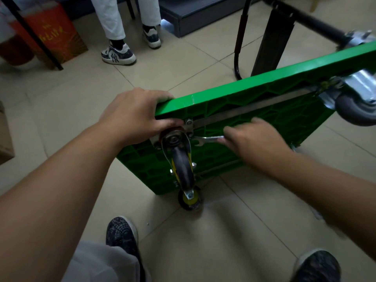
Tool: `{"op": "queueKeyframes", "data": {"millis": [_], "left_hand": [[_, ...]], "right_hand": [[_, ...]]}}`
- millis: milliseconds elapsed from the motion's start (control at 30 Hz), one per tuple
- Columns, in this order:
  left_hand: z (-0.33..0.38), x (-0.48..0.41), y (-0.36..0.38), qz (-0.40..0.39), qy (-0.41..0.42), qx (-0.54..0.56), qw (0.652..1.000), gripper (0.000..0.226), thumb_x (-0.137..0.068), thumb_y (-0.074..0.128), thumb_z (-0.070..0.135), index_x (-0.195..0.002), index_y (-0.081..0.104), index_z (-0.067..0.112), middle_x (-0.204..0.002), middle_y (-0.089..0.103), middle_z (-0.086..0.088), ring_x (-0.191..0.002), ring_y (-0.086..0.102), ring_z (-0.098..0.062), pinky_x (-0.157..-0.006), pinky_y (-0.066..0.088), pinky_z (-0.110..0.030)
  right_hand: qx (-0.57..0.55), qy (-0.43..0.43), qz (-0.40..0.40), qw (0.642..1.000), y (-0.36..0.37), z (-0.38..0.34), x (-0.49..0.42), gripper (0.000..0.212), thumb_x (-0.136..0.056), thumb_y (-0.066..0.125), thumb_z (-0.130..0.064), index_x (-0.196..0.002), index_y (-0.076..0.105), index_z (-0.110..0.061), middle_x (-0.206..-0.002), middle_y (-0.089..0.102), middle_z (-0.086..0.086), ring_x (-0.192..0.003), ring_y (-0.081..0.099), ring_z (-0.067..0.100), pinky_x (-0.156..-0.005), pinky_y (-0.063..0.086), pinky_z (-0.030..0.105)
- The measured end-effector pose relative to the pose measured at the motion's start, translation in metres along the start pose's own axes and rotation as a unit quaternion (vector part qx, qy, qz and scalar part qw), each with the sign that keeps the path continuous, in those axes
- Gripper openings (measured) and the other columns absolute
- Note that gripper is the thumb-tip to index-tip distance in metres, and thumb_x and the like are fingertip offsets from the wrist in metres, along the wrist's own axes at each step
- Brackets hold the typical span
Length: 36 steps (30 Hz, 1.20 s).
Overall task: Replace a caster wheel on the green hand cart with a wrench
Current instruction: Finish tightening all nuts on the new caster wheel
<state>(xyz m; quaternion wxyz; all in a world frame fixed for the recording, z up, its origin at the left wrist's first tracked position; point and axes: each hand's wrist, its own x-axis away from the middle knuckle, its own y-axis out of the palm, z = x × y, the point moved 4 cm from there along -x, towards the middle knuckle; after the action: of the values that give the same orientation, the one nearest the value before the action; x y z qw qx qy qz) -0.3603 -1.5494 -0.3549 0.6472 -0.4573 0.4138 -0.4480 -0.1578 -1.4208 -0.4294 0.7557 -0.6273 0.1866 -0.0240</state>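
Note:
The green hand cart point(264, 86) stands tipped on its edge on the tiled floor, ribbed underside towards me. My left hand point(134, 117) grips its upper near corner, fingers curled over the edge beside the near caster wheel point(182, 163), a dark wheel with a yellow hub in a metal fork. My right hand point(250, 139) pinches the handle of a silver open-end wrench point(207, 139). The wrench's jaw lies at the caster's mounting plate, next to a bolt. A second small wheel point(190, 199) touches the floor below. Another grey caster point(356, 106) sits at the far right.
A person in white trousers and sneakers point(119, 52) stands at the back. An orange box point(53, 35) is at the back left, a dark platform point(203, 15) behind. The cart's black handle frame point(270, 37) runs at the upper right. My shoes point(122, 235) are below.

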Motion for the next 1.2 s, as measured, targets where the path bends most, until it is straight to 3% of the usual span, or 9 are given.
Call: {"op": "queueKeyframes", "data": {"millis": [133, 333, 500, 733, 867, 933, 1033, 1167, 1200], "left_hand": [[0.0, -0.001, -0.001, 0.0, -0.001, 0.002, 1.0, 0.052, -0.085, 0.067, 0.065, -0.128, 0.066, 0.035, -0.098, 0.074, 0.008, -0.081, 0.062, -0.02, -0.063, 0.039, -0.034], [-0.001, -0.001, 0.0, 0.0, 0.001, 0.006, 1.0, 0.05, -0.086, 0.068, 0.063, -0.128, 0.065, 0.036, -0.097, 0.073, 0.009, -0.078, 0.06, -0.017, -0.062, 0.036, -0.032], [0.001, 0.0, 0.0, -0.002, 0.005, 0.004, 1.0, 0.052, -0.086, 0.065, 0.064, -0.129, 0.064, 0.035, -0.093, 0.071, 0.01, -0.076, 0.058, -0.017, -0.057, 0.033, -0.028], [0.0, -0.001, -0.001, 0.004, 0.003, -0.001, 1.0, 0.05, -0.087, 0.067, 0.063, -0.129, 0.064, 0.036, -0.095, 0.073, 0.007, -0.078, 0.058, -0.018, -0.061, 0.034, -0.033], [0.0, -0.001, 0.0, -0.005, 0.0, 0.008, 1.0, 0.052, -0.087, 0.067, 0.061, -0.132, 0.063, 0.036, -0.097, 0.073, 0.007, -0.08, 0.062, -0.018, -0.064, 0.04, -0.034], [0.001, -0.001, -0.001, -0.004, 0.002, 0.006, 1.0, 0.051, -0.087, 0.067, 0.061, -0.132, 0.064, 0.036, -0.096, 0.073, 0.007, -0.079, 0.06, -0.018, -0.063, 0.039, -0.034], [0.002, -0.001, -0.001, 0.001, 0.001, 0.001, 1.0, 0.049, -0.087, 0.068, 0.06, -0.13, 0.065, 0.036, -0.093, 0.072, 0.008, -0.076, 0.057, -0.017, -0.063, 0.034, -0.033], [0.002, -0.001, 0.0, -0.007, 0.002, -0.002, 1.0, 0.052, -0.088, 0.068, 0.058, -0.134, 0.063, 0.034, -0.098, 0.073, 0.006, -0.08, 0.059, -0.018, -0.064, 0.039, -0.034], [0.001, -0.001, 0.0, -0.01, 0.003, -0.001, 1.0, 0.053, -0.088, 0.068, 0.058, -0.134, 0.063, 0.033, -0.1, 0.074, 0.005, -0.081, 0.061, -0.02, -0.065, 0.042, -0.035]], "right_hand": [[0.092, -0.046, -0.031, 0.994, -0.027, 0.006, -0.023, 0.04, -0.103, 0.035, -0.046, -0.099, 0.065, -0.02, -0.085, 0.071, 0.005, -0.078, 0.069, 0.027, -0.072, 0.039, 0.037], [0.118, -0.076, -0.031, 0.99, -0.027, -0.01, -0.035, 0.04, -0.105, 0.035, -0.045, -0.104, 0.065, -0.019, -0.093, 0.071, 0.006, -0.085, 0.068, 0.028, -0.072, 0.031, 0.036], [0.114, -0.025, -0.026, 0.993, -0.005, -0.003, -0.026, 0.035, -0.1, 0.049, -0.04, -0.083, 0.068, -0.017, -0.075, 0.071, 0.009, -0.066, 0.067, 0.028, -0.064, 0.037, 0.034], [-0.07, 0.104, -0.033, 0.992, 0.038, -0.015, 0.0, 0.041, -0.104, 0.043, -0.043, -0.077, 0.061, -0.019, -0.063, 0.061, 0.003, -0.055, 0.058, 0.027, -0.062, 0.042, 0.035], [-0.32, 0.231, -0.117, 0.911, 0.078, -0.041, 0.01, 0.044, -0.104, 0.035, -0.047, -0.081, 0.057, -0.018, -0.068, 0.056, 0.002, -0.064, 0.056, 0.027, -0.058, 0.038, 0.035], [-0.472, 0.277, -0.104, 0.83, 0.091, -0.064, 0.014, 0.046, -0.104, 0.037, -0.045, -0.071, 0.049, -0.016, -0.062, 0.05, -0.001, -0.056, 0.049, 0.017, -0.057, 0.032, 0.032], [-0.651, 0.321, -0.083, 0.683, 0.107, -0.103, 0.013, 0.05, -0.105, 0.038, -0.044, -0.087, 0.059, -0.002, -0.076, 0.063, 0.011, -0.067, 0.06, 0.022, -0.065, 0.048, 0.032], [-0.667, 0.359, -0.102, 0.645, 0.125, -0.121, 0.02, 0.043, -0.104, 0.042, -0.045, -0.09, 0.065, -0.011, -0.084, 0.068, 0.016, -0.082, 0.065, 0.038, -0.079, 0.054, 0.05], [-0.642, 0.346, -0.128, 0.672, 0.127, -0.12, 0.026, 0.042, -0.104, 0.043, -0.042, -0.085, 0.063, -0.01, -0.08, 0.067, 0.015, -0.078, 0.063, 0.037, -0.075, 0.052, 0.048]]}}
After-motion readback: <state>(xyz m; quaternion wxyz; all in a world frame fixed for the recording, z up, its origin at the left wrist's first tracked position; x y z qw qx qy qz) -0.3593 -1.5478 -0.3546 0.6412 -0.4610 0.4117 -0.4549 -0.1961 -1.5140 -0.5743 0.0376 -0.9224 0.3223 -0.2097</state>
